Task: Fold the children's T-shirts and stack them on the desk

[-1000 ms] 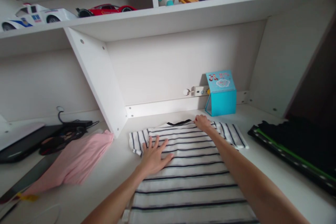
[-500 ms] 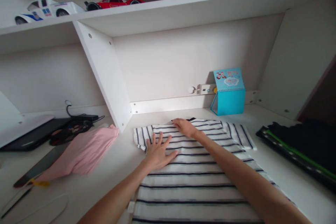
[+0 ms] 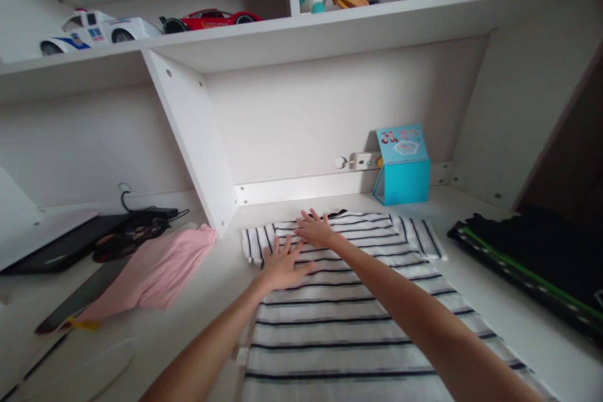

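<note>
A white T-shirt with dark stripes (image 3: 330, 326) lies spread on the white desk, its collar end toward the back wall and a short sleeve out to each side. On its upper left part my left hand (image 3: 284, 266) rests flat with the fingers spread. Just beyond it, near the collar, my right hand (image 3: 316, 229) lies on the cloth, fingers extended and apart. Neither hand grips the fabric. A small white tag (image 3: 242, 356) sticks out at the shirt's left edge. The near end of the shirt runs out of view.
Pink cloth (image 3: 155, 267) lies at the left beside a dark laptop-like slab (image 3: 56, 245). Behind the shirt stands a blue desk calendar (image 3: 406, 182) near a power strip (image 3: 363, 161). Dark folded clothes (image 3: 532, 257) are at the right. A shelf (image 3: 264, 28) overhead holds toy vehicles.
My right hand has moved slightly left along the collar end, and its bent fingers have straightened and spread. My left hand stays flat on the shirt. The view has shifted a little.
</note>
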A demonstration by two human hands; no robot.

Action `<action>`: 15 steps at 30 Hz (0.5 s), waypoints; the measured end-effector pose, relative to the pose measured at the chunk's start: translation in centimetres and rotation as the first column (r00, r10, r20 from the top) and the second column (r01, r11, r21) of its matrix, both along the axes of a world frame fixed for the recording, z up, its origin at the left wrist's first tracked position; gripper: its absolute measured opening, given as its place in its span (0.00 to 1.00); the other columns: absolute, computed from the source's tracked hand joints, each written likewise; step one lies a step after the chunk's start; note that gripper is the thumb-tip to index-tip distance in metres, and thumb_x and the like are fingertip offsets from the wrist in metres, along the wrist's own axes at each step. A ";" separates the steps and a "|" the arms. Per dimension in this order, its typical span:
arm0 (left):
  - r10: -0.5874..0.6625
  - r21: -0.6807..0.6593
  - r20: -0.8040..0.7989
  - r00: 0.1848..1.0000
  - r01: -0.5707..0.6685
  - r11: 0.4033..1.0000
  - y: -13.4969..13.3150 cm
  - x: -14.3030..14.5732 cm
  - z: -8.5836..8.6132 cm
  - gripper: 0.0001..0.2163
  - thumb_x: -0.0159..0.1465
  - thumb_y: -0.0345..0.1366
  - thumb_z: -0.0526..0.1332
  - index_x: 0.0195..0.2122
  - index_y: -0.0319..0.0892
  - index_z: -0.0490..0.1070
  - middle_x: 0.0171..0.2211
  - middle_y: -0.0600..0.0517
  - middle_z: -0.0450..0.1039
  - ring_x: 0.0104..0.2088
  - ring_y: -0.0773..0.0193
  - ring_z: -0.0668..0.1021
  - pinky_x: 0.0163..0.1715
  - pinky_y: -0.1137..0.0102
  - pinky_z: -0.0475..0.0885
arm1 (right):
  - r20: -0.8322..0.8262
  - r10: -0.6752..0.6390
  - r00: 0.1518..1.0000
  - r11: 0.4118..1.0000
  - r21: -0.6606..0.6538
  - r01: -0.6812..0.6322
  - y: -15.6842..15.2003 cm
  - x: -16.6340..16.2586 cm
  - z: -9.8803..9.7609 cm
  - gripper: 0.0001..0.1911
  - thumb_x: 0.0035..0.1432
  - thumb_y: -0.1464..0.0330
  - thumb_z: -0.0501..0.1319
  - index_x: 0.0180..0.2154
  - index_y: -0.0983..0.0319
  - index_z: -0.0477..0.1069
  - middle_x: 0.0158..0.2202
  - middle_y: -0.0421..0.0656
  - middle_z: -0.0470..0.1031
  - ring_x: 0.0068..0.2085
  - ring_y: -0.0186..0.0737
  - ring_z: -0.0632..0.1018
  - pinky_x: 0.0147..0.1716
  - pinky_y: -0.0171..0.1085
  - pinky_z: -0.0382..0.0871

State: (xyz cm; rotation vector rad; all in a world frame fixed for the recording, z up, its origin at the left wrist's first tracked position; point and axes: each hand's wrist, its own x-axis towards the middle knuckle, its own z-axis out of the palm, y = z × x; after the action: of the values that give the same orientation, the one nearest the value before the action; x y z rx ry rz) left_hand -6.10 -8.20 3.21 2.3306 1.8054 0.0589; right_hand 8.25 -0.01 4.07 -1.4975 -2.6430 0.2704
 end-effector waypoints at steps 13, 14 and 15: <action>0.329 0.102 0.219 0.918 -0.357 0.928 5.4 -14.6 -1.3 0.25 0.56 0.49 0.55 0.53 0.45 0.62 0.57 0.45 0.60 0.58 0.48 0.61 0.50 0.57 0.60 | -0.049 0.530 0.847 0.805 0.342 -0.485 -23.1 -0.8 -5.4 0.23 0.58 0.60 0.53 0.55 0.55 0.61 0.55 0.53 0.64 0.53 0.60 0.66 0.39 0.52 0.69; 0.337 0.121 0.271 0.902 -0.379 0.918 5.7 -14.7 -1.5 0.23 0.55 0.48 0.57 0.50 0.44 0.65 0.54 0.45 0.65 0.55 0.49 0.64 0.48 0.61 0.62 | -0.063 0.546 0.835 0.778 0.408 -0.478 -23.9 -2.0 -7.1 0.18 0.59 0.62 0.53 0.51 0.53 0.65 0.51 0.49 0.69 0.50 0.56 0.71 0.35 0.47 0.71; 0.347 0.130 0.307 0.886 -0.401 0.907 6.1 -14.6 -1.5 0.22 0.53 0.46 0.59 0.48 0.43 0.66 0.51 0.46 0.67 0.54 0.50 0.66 0.47 0.63 0.63 | -0.081 0.548 0.833 0.767 0.446 -0.461 -24.7 -3.6 -8.7 0.14 0.59 0.61 0.53 0.46 0.52 0.68 0.46 0.46 0.73 0.46 0.53 0.74 0.32 0.43 0.72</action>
State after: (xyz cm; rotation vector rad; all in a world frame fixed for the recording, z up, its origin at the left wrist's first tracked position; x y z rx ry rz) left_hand -20.67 -2.09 1.70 1.9185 2.1462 0.6096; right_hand 4.67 -24.67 -4.60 -0.5717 -2.6530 -0.0965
